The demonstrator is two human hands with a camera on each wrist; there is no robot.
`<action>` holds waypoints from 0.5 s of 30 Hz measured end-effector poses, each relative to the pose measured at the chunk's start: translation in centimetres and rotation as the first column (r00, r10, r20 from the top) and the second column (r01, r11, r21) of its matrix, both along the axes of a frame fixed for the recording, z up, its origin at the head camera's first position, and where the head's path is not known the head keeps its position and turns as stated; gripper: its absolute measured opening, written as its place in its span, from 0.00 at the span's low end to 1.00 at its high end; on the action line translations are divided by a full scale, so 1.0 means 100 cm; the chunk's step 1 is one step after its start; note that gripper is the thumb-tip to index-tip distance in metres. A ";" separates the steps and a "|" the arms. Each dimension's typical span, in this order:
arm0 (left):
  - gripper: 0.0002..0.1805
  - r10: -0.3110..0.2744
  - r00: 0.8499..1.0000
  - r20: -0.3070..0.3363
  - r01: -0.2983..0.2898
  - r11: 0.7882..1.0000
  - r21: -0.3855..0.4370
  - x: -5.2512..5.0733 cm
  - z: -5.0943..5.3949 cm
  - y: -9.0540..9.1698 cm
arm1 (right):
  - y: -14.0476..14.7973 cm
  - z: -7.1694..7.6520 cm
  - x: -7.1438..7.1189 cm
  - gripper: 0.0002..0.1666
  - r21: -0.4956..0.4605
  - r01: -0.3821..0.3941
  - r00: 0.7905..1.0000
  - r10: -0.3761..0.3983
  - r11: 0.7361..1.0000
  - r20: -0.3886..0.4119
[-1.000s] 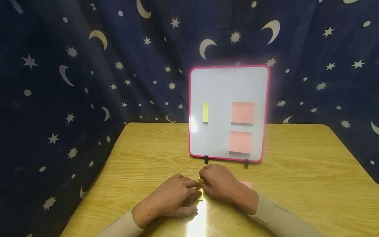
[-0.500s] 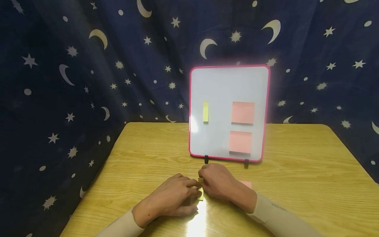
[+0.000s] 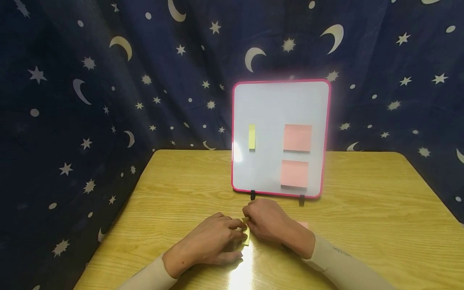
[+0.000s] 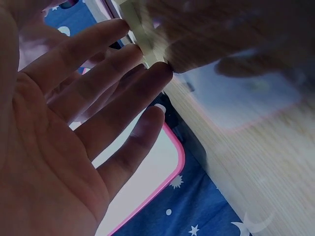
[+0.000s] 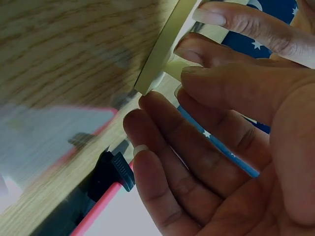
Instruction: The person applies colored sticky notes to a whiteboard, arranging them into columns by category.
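Note:
A narrow yellow sticky note pad (image 3: 247, 239) lies on the table between my hands. My left hand (image 3: 214, 239) rests its fingertips on the pad's left side, fingers spread and only slightly bent, thumb apart. At the far end, my right hand (image 3: 270, 221) pinches the pad's top sticky note (image 5: 176, 68) between thumb and finger; in the right wrist view this sheet is raised from the pad. The right knuckles hide part of it in the head view. In the left wrist view, my left fingertips (image 4: 162, 73) touch the pad's edge.
Behind the hands stands a pink-framed whiteboard (image 3: 268, 104) on black feet (image 3: 302, 200). It carries a narrow yellow note (image 3: 251, 137) and two pink notes (image 3: 297, 137). A pink piece of paper (image 3: 304, 224) on the wooden table (image 3: 181, 181) is partly hidden by my right forearm.
My right hand has shifted slightly up and left along the pad's far end, and the pinched sheet's angle has changed a little. The left hand has stayed put.

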State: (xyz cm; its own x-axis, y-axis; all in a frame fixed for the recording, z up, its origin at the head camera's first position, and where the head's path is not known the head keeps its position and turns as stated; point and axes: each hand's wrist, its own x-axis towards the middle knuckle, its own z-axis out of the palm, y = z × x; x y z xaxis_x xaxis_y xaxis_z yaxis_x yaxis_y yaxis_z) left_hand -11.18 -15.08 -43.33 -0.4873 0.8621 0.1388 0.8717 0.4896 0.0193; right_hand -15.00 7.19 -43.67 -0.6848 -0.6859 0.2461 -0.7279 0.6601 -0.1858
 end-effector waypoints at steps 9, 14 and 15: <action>0.15 0.012 1.000 0.018 -0.013 1.000 0.011 -0.001 -0.001 0.001 | 0.001 0.001 -0.002 0.19 -0.025 0.022 1.000 -0.022 0.999 0.016; 0.15 0.017 0.999 0.029 -0.018 1.000 0.011 0.000 0.000 0.000 | 0.002 0.002 -0.003 0.18 -0.026 0.021 1.000 -0.021 0.999 0.010; 0.15 0.019 0.999 0.033 -0.019 1.000 0.011 0.000 0.000 0.000 | 0.002 0.002 -0.003 0.18 -0.025 0.020 1.000 -0.020 0.999 0.008</action>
